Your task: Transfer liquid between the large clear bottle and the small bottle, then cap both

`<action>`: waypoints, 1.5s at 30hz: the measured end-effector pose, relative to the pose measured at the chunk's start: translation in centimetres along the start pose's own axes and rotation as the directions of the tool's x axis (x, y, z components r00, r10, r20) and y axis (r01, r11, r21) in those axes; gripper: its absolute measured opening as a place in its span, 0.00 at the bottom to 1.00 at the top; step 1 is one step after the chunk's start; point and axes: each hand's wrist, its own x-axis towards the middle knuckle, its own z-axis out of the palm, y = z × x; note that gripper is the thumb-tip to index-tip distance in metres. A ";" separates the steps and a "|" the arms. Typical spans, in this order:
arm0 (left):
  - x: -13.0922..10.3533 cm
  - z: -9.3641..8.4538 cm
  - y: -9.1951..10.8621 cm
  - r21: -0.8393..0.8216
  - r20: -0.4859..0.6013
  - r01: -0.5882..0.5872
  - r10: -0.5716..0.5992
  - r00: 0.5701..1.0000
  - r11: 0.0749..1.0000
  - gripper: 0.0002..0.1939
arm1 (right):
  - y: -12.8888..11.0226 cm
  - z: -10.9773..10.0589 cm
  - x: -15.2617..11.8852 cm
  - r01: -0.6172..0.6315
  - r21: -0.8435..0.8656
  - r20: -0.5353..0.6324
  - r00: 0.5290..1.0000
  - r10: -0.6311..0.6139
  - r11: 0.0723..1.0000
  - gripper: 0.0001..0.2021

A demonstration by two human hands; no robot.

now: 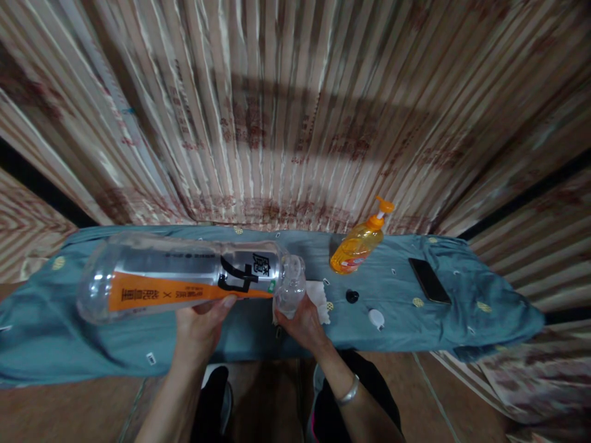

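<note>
A large clear bottle (184,277) with an orange and silver label lies nearly level above the cloth-covered surface, its mouth toward the right. My left hand (203,323) grips it from below near the middle, thumb along the label. Closed round a small clear container (290,292), my right hand (302,320) holds it up at the large bottle's mouth. Whether any liquid passes between them cannot be made out. Beneath the small container, a white cloth or tissue (318,300) lies on the surface.
An orange pump bottle (357,246) stands to the right on the blue-green cloth (392,326). Nearby lie a small black cap (352,296), a white round lid (376,319) and a dark phone (429,281). A striped curtain (286,111) hangs behind.
</note>
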 end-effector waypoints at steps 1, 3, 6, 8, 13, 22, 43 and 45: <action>0.0 0.0 0.0 -0.005 -0.010 0.000 0.000 1.000 1.000 0.27 | 0.0 0.0 0.0 0.000 -0.003 0.002 1.000 0.000 1.000 0.33; 0.0 0.1 0.1 -0.023 -0.019 0.000 -0.001 1.000 1.000 0.26 | -0.1 0.0 0.0 -0.006 -0.011 0.004 1.000 0.006 1.000 0.33; 0.0 0.2 0.2 -0.029 -0.037 0.023 -0.024 0.999 0.999 0.23 | -0.2 -0.1 0.1 -0.016 -0.012 0.006 1.000 0.017 1.000 0.34; 0.0 0.2 0.3 -0.029 -0.044 0.037 -0.039 0.998 0.999 0.21 | -0.2 -0.1 0.1 -0.009 -0.008 0.010 1.000 0.009 1.000 0.34; -0.1 0.2 0.3 -0.029 -0.022 0.008 -0.008 1.000 1.000 0.23 | -0.1 -0.1 0.1 0.015 0.000 -0.015 1.000 -0.015 1.000 0.33; 0.0 0.1 0.1 -0.017 -0.014 -0.002 0.002 1.000 1.000 0.26 | -0.1 0.0 0.1 -0.007 0.000 0.004 1.000 0.007 1.000 0.33; -0.1 0.4 0.5 -0.061 -0.054 0.040 -0.043 0.998 0.997 0.19 | 0.3 0.2 0.0 0.023 -0.029 -0.013 1.000 -0.023 0.999 0.30; -0.2 0.5 0.5 -0.074 -0.062 0.044 -0.049 0.997 0.996 0.20 | 0.2 0.1 0.0 0.020 -0.021 -0.009 1.000 -0.020 1.000 0.30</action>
